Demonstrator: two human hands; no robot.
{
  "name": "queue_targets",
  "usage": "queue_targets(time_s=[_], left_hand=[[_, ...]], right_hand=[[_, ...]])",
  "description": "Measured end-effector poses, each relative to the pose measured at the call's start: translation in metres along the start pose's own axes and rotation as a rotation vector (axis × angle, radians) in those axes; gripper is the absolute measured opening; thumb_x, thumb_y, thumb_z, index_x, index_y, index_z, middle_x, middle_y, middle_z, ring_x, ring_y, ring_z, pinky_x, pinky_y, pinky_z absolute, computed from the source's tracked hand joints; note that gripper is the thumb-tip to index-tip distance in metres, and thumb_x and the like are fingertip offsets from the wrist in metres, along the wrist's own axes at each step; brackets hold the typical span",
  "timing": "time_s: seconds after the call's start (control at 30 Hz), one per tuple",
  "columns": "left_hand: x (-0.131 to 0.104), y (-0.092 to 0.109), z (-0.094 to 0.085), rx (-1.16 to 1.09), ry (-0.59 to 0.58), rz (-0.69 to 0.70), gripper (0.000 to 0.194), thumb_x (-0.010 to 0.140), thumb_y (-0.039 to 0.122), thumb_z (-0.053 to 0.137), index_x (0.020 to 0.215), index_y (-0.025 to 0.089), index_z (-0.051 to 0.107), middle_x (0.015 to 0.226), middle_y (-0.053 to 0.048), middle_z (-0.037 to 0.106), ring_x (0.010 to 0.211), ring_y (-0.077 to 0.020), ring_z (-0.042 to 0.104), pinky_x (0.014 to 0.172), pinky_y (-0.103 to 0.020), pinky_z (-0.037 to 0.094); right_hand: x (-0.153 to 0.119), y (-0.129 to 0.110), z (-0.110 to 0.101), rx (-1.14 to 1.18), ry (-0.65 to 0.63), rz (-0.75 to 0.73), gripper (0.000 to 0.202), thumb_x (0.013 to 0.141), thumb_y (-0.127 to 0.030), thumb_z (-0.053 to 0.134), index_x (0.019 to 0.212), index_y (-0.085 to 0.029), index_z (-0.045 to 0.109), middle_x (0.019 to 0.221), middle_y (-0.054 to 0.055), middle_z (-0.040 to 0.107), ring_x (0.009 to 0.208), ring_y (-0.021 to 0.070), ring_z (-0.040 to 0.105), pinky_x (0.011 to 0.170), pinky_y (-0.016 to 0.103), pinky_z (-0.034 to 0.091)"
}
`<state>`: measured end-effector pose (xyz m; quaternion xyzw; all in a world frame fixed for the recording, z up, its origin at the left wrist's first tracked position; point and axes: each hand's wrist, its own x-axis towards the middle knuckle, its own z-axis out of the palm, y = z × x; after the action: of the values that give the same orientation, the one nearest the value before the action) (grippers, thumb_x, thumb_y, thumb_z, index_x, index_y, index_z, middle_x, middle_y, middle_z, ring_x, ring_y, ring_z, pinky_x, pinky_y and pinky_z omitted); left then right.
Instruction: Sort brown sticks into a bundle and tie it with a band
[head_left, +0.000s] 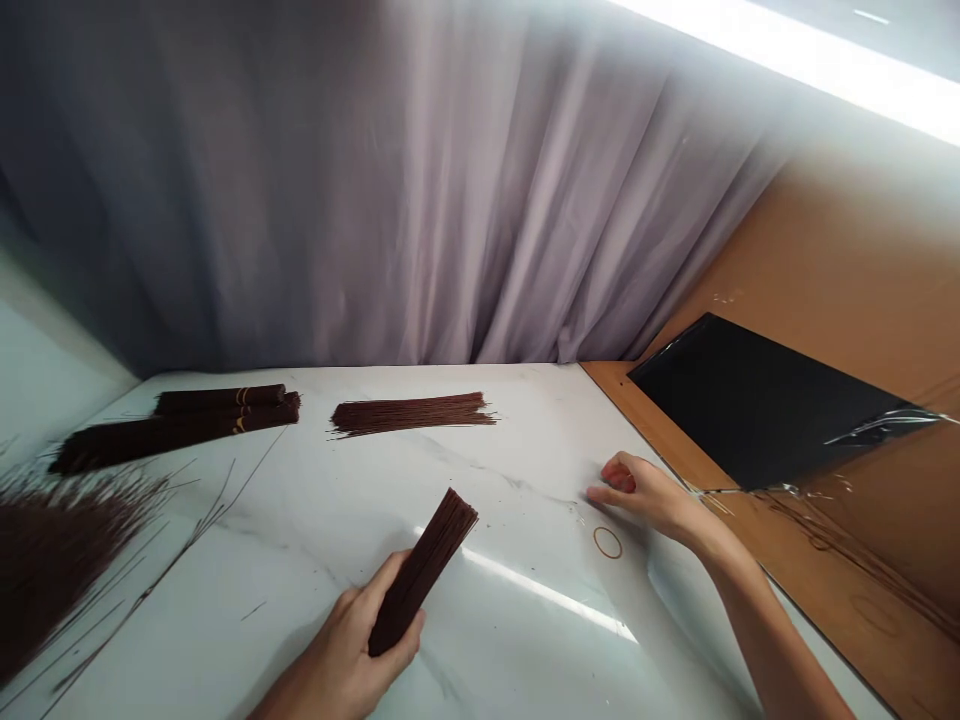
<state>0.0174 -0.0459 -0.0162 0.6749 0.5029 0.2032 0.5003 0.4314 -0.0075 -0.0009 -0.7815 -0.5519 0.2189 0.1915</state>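
My left hand (360, 625) is wrapped around a bundle of thin dark brown incense sticks (424, 570), held tilted above the white tabletop with its upper end pointing away to the right. My right hand (637, 490) hovers low over the table on the right. Its thumb stands a little apart from the curled fingers, and nothing shows between them. A thin tan rubber band (607, 543) lies on the table just below that hand, not touching it.
Loose sticks (412, 413) lie in a flat pile toward the back. Banded bundles (187, 430) rest at the back left, and a large blurred heap of sticks (67, 570) fills the left edge. On the right stand a brown board (862, 300) and a black panel (757, 410).
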Motion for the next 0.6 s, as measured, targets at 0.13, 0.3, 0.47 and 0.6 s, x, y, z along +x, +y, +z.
queue_targets(time_s=[0.13,0.3,0.47,0.6], left_hand=[[-0.005,0.000,-0.008,0.202,0.073,0.069,0.047,0.092,0.027,0.051,0.139,0.030,0.056,0.082,0.001,0.071,0.069,-0.0184,0.065,0.060,-0.022,0.050],[-0.009,0.006,-0.015,0.393,-0.035,0.173,0.056,0.095,0.022,0.051,0.149,0.035,0.045,0.119,-0.001,0.073,0.099,-0.0222,0.073,0.076,-0.024,0.056],[-0.011,0.002,-0.012,0.575,-0.016,0.240,0.058,0.100,0.031,0.055,0.154,0.034,0.036,0.130,-0.002,0.069,0.114,-0.0243,0.070,0.089,-0.029,0.058],[-0.008,-0.015,-0.007,0.787,0.093,0.433,0.061,0.100,0.037,0.058,0.157,0.032,0.035,0.135,-0.006,0.066,0.120,-0.0265,0.067,0.103,-0.035,0.053]], right_hand=[[-0.015,0.004,-0.004,0.092,-0.302,-0.027,0.031,0.066,-0.047,0.079,0.078,-0.021,0.069,0.076,0.005,0.069,0.072,0.0209,0.060,0.064,0.031,0.042],[-0.041,-0.016,0.000,0.035,-0.379,-0.077,0.022,0.077,-0.040,0.067,0.065,-0.021,0.063,0.065,0.002,0.061,0.064,0.0174,0.049,0.058,0.029,0.034],[-0.058,0.006,-0.007,0.033,-0.187,-0.207,0.037,0.087,-0.060,0.054,0.075,-0.025,0.062,0.072,0.004,0.062,0.065,0.0200,0.050,0.060,0.032,0.040],[-0.065,0.101,-0.047,0.054,0.118,-0.006,0.039,0.072,-0.068,0.061,0.065,-0.031,0.066,0.069,0.014,0.068,0.060,0.0292,0.063,0.060,0.044,0.044]])
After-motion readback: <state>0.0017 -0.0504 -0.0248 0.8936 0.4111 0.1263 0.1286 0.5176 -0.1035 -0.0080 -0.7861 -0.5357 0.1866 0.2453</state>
